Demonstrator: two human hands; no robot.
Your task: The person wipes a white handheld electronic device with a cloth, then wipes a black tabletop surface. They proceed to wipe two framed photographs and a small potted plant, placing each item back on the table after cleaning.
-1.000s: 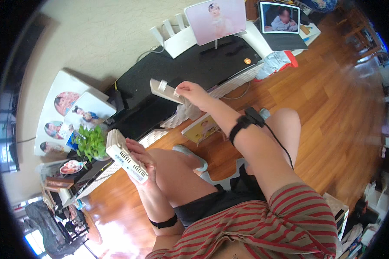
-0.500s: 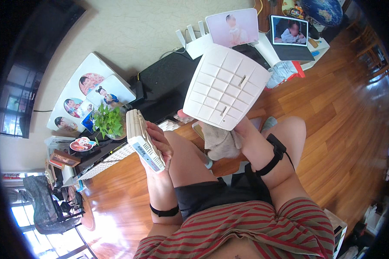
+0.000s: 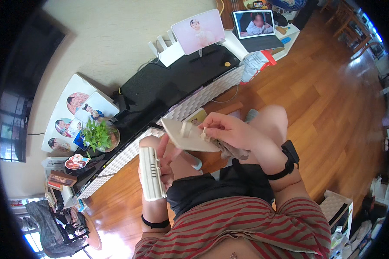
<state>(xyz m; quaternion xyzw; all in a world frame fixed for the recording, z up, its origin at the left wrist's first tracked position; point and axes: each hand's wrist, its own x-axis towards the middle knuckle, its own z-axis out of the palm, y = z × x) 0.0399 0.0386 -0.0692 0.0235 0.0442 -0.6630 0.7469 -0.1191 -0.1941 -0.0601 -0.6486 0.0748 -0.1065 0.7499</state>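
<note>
White plastic is in both hands. The left hand (image 3: 166, 162) is closed on a slotted white block (image 3: 150, 173), kept upright beside the left knee so it stays out of the way. The right hand (image 3: 229, 131) pinches a flat white panel (image 3: 186, 137) together with a grey cloth (image 3: 231, 151), held level above the lap, near the body.

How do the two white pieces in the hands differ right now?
The white panel, in the right hand, is broad, thin and lies nearly flat, with small tabs sticking up. The white slotted unit, in the left hand, is narrow, thicker and seen edge-on, showing a row of slots. The right hand also holds a grey cloth. Both are white plastic.
</note>
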